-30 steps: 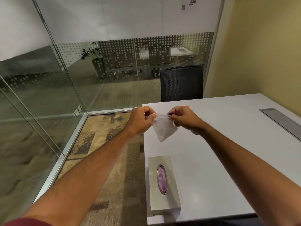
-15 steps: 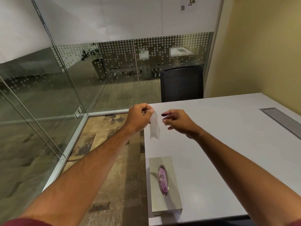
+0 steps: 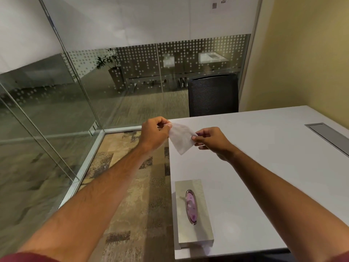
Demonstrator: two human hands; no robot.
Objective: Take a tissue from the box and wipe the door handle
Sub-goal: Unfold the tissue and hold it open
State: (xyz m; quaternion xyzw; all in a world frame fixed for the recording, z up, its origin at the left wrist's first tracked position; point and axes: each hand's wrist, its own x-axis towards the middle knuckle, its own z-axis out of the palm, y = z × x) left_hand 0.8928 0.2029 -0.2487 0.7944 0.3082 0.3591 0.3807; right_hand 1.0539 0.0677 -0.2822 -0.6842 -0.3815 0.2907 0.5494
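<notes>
Stretching between left grip [image 3: 155,134] and right grip [image 3: 209,140], tissue [image 3: 181,138] taut.

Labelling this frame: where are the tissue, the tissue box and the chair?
tissue [image 3: 181,138], head view, middle of the sheet.
tissue box [image 3: 196,229], head view, top face beside the oval opening.
chair [image 3: 213,95], head view, mesh backrest.

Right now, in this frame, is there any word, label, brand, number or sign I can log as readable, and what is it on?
None can be read.
Papers or signs on the far white wall panel: print is there, but too small and blurred to read.
Tissue box on the white table: no lettering shows on its silver top or around its oval opening.
Tissue between the two hands: plain white.
</notes>
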